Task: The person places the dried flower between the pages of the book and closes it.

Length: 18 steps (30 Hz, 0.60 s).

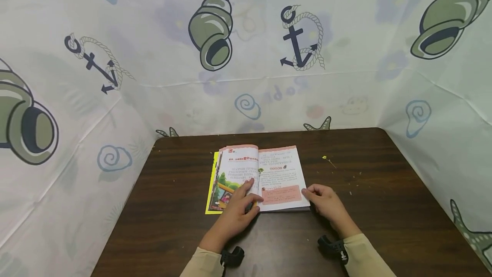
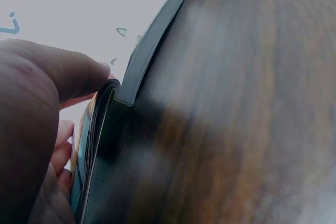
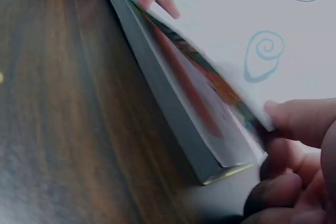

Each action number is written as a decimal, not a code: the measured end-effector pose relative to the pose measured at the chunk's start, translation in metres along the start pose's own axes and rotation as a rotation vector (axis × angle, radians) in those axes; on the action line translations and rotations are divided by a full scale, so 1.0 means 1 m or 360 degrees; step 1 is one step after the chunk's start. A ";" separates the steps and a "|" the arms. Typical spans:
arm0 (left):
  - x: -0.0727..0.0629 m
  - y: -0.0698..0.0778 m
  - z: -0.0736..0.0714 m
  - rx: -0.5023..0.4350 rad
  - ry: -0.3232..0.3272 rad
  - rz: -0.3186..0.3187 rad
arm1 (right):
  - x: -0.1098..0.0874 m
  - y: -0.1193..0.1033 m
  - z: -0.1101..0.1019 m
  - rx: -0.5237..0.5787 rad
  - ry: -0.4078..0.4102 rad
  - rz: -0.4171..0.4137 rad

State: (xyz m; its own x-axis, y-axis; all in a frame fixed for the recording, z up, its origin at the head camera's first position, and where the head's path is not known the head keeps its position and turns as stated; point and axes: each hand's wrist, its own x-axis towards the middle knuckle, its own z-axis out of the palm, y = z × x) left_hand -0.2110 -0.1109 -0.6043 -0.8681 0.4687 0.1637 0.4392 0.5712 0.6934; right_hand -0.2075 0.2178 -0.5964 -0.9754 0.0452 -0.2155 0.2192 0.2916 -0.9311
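An open book (image 1: 282, 174) with a yellow cover edge lies on the table, its left page printed with a colourful picture. My left hand (image 1: 239, 212) rests over the lower left page near the fold, fingers spread. In the left wrist view the thumb (image 2: 84, 74) lies at the book's bottom edge by the fold. My right hand (image 1: 326, 202) is at the lower right corner of the book. The right wrist view shows its thumb and fingers pinching the edge of a page (image 3: 231, 90), which is raised off the pages (image 3: 173, 87) beneath.
The dark wooden table (image 1: 165, 230) is surrounded by white cloth walls printed with shells and anchors. A small dried yellow flower (image 1: 326, 158) and a few crumbs lie right of the book. Each wrist wears a black band (image 1: 232, 257).
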 end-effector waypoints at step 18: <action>-0.001 -0.001 0.000 0.0030 -0.0019 0.0014 | -0.010 -0.005 0.019 0.0205 0.0007 -0.0601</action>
State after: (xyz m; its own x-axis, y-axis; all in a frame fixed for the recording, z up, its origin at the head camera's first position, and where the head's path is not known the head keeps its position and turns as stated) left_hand -0.2111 -0.1121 -0.6052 -0.8615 0.4815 0.1613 0.4510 0.5795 0.6788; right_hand -0.1983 0.1979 -0.5948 -0.9879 -0.0381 0.1502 -0.1545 0.1664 -0.9739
